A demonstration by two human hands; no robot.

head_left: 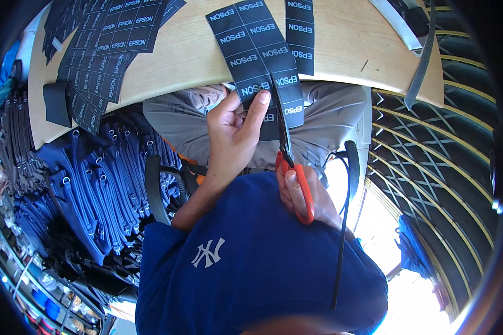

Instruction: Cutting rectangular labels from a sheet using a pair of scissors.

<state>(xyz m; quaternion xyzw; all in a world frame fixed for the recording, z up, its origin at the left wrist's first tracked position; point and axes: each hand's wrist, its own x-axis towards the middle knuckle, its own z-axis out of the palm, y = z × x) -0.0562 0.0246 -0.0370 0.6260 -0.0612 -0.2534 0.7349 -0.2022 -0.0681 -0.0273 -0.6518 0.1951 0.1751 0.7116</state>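
My left hand (237,125) pinches the near left edge of a black printed label sheet (257,53), thumb on top. White lettering and thin grid lines cover the sheet, which reaches from the table over my lap. In my right hand (313,192) is a pair of scissors (302,190) with orange-red handles. Their dark blades lie along the line between the sheet's two columns, and a slit runs up from the near edge to about the blade tips. Right beside the sheet lies a narrow black label strip (300,33) on the table.
Several overlapping black label sheets (114,33) cover the left part of the wooden table (179,50). A dark strip (422,70) hangs over its right edge. Many blue straps with metal rings (89,184) hang at the left. A folding metal gate (430,145) stands at the right.
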